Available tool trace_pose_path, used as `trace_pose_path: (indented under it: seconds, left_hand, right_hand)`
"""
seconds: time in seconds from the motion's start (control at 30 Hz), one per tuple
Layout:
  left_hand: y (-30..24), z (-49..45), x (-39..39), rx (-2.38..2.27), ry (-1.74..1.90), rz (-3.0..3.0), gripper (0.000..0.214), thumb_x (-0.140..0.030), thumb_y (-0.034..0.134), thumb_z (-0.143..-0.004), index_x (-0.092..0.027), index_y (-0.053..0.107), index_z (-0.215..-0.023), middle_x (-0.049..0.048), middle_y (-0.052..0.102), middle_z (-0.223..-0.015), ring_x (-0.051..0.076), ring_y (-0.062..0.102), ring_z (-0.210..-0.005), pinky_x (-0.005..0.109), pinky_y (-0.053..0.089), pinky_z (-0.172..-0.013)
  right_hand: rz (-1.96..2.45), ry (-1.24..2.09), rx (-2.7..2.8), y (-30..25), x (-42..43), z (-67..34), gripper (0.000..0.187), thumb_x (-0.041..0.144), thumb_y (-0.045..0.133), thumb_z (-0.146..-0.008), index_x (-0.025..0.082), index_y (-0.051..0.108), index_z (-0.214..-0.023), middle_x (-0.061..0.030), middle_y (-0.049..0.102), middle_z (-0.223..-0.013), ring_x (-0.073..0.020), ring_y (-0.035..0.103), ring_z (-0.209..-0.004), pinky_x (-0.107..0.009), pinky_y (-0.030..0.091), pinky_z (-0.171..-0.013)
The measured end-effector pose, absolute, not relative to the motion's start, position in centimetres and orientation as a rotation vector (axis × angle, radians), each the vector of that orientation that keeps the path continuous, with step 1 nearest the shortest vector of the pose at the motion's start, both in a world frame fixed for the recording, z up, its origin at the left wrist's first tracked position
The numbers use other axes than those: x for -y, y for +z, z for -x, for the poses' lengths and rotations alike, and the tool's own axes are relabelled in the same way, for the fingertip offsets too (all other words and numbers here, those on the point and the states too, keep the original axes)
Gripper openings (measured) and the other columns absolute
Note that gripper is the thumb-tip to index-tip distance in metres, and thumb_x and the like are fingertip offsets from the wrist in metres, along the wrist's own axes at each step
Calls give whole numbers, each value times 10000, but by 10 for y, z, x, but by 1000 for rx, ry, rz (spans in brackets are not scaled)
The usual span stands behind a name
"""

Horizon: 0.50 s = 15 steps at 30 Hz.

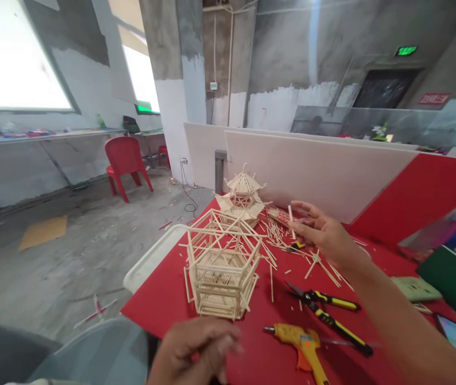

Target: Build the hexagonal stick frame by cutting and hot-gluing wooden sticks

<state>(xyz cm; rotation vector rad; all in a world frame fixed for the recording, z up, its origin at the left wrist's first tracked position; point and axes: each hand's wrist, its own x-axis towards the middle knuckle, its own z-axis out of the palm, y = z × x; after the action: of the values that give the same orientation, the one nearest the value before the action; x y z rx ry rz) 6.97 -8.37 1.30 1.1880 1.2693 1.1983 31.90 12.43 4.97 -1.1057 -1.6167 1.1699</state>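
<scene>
Head view. Right hand [318, 230]: is pinching a short wooden stick [291, 220] above the red counter [155, 299], long axis running near-vertical, upper end leaning slightly left. Left hand [199, 347]: fingers are curling, blurred; cannot tell whether gripping. Stick frame [217, 307]: is standing upright just beyond the left hand.

Two stick structures stand on the surface [159, 305]: one open frame [218, 278] by the left edge, one roofed tower [244, 184] near the far-left corner. There are two hands, a left hand [201, 345] and a right hand [318, 232], one held stick [291, 222], one glue gun [298, 336], one large pair of cutters [311, 297], and uncountable loose sticks [271, 283].
</scene>
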Motion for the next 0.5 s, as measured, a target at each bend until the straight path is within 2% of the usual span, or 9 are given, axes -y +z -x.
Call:
trace_pose_path:
  seconds: [0.07,0.17,0.23,0.4,0.5]
  left_hand:
    - [11,-54,88,-1357,1435,-893,250,-413,744,-726,-229,758,-895,66,729,-748,80,500,-407,176,349,-357]
    - [13,-28,83,-1273,1644,-592,289,-391,779,-690,-205,702,-897,18,700,-744,48,456,-421,132,319,-337]
    - [18,-14,75,-1225,1641,-527,272,-364,762,-709,-185,672,-893,5,683,-733,50,461,-421,122,296,-306]
    - [31,3,54,-1101,1504,-499,260,-290,635,-817,-167,617,-1045,81,691,-1092,57,541,-416,162,387,-296]
    - [34,4,45,-1052,1384,-508,282,-291,566,-863,-156,582,-1109,119,669,-1124,83,586,-415,169,379,-259]
  right_hand:
    - [1013,1257,1643,67,-95,-299,521,453,716,-727,225,581,-1176,48,551,-641,-81,459,-507,-208,347,-453]
    - [984,1320,1776,79,-68,-266,307,420,709,-722,184,682,-916,32,555,-626,-67,422,-514,-211,340,-472]
    - [994,1288,1908,80,-62,-247,252,385,680,-743,183,707,-892,7,612,-677,-81,460,-560,-221,361,-508]
    - [1059,1063,2165,72,-63,-219,214,321,596,-792,190,733,-891,-4,670,-750,-115,539,-661,-242,395,-598]
    - [1100,978,2217,69,-62,-213,223,323,589,-795,196,739,-900,1,682,-757,-119,553,-668,-239,386,-595]
